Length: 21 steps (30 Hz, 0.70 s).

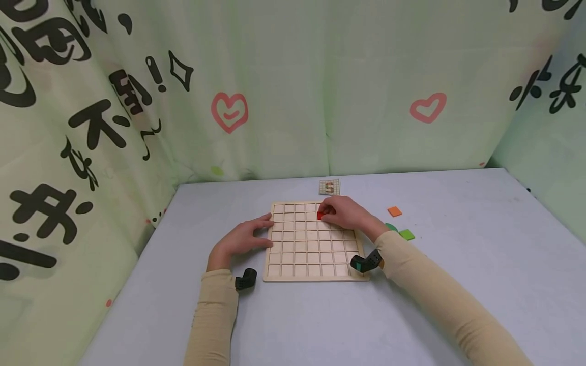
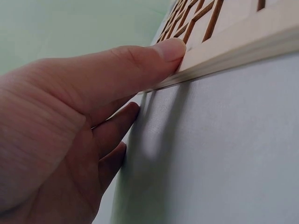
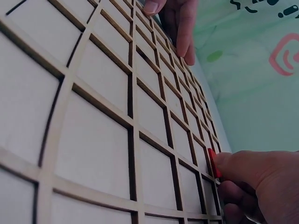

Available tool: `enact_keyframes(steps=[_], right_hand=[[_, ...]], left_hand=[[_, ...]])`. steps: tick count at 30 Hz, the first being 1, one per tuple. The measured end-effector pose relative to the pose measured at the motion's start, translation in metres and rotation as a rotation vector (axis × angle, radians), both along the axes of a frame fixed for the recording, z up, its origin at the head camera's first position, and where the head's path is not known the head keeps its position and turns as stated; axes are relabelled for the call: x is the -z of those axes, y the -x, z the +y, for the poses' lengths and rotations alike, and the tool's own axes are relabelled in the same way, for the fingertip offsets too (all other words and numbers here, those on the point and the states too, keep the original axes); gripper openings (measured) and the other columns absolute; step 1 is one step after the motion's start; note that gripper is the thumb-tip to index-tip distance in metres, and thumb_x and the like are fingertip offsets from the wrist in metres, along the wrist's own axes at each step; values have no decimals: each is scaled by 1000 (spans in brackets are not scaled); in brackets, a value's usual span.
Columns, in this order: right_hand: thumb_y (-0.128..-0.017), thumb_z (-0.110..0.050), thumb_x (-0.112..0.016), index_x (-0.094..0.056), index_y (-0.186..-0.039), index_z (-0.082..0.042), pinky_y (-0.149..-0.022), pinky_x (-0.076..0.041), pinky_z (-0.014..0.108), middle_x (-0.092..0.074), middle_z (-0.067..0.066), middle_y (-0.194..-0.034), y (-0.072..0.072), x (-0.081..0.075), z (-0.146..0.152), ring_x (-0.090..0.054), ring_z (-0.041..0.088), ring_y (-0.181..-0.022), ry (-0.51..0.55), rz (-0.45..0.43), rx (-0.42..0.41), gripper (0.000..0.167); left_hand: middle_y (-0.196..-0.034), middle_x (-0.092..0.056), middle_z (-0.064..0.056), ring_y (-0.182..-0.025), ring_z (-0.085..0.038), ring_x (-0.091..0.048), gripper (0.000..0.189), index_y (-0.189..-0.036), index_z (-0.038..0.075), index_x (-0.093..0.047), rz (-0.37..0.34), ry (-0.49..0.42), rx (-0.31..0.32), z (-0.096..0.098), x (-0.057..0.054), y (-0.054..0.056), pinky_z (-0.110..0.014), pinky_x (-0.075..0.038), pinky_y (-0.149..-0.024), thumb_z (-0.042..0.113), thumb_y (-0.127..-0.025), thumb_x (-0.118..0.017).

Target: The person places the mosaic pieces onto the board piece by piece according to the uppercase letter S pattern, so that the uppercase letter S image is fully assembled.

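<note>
The right hand (image 1: pixel 345 213) pinched a red tile (image 1: pixel 320 215) between thumb and fingers at the cells near the far edge of a wooden grid board (image 1: pixel 299 256). The left hand (image 1: pixel 240 238), fingers loosely extended, touched the board's left rim. On the desk (image 1: pixel 316 320), an orange tile (image 1: pixel 394 211) and a bright green tile (image 1: pixel 406 234) lay right of the board, a small patterned square (image 1: pixel 329 187) beyond it.

The board (image 1: pixel 300 258) lies on the table (image 1: pixel 297 325), with a card (image 1: pixel 329 187) beyond its far edge and three pieces (image 1: pixel 406 235) to its right. At its left edge is the left hand (image 1: pixel 242 238); over its far right part, the right hand (image 1: pixel 345 212) with a tile (image 1: pixel 320 215).
</note>
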State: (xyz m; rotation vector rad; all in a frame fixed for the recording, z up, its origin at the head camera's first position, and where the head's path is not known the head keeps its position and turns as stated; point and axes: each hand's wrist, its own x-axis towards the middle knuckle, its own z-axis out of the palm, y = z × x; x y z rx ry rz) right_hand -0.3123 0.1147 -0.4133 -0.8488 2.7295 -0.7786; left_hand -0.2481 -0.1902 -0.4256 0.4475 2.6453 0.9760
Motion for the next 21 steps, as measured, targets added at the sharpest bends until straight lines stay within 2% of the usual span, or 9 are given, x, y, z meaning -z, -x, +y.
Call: enact_keyframes(steps=[6,11,15,21], right_hand=[[-99,-17,-62,-68,-116,-1,-91,-53,43,-70,11,-108,-4,5,16,-64,23,-98,55,16,60,24],[-101,-21,-58,-65,-121,-1,-94,-52,46,-69,13,-114,-14,-2,35,-63,27,-105,78,23,142,29],[-102,-22,-58,-64,-124,-2,-96,-52,48,-68,14,-118,-20,-8,57,-61,31,-110,87,21,211,31],[-102,-24,-58,-62,-127,0,-98,-51,52,-66,19,-122,-24,-4,99,-59,35,-113,77,21,301,35]], left_hand=[[-164,-32,-6,-152,-31,-26,64,-146,5,-51,7,0,8,1,0,1,-48,-27,-123,24,-90,-75],[-165,-31,-3,-153,-30,-25,64,-147,6,-51,-7,3,-2,1,-1,0,-47,-26,-123,24,-91,-75],[-165,-30,-2,-153,-30,-26,64,-147,7,-51,-10,3,-8,0,-2,-1,-48,-26,-123,24,-91,-75],[-164,-32,-3,-153,-30,-26,62,-146,6,-53,-6,-5,-17,0,-2,-2,-48,-26,-123,22,-90,-76]])
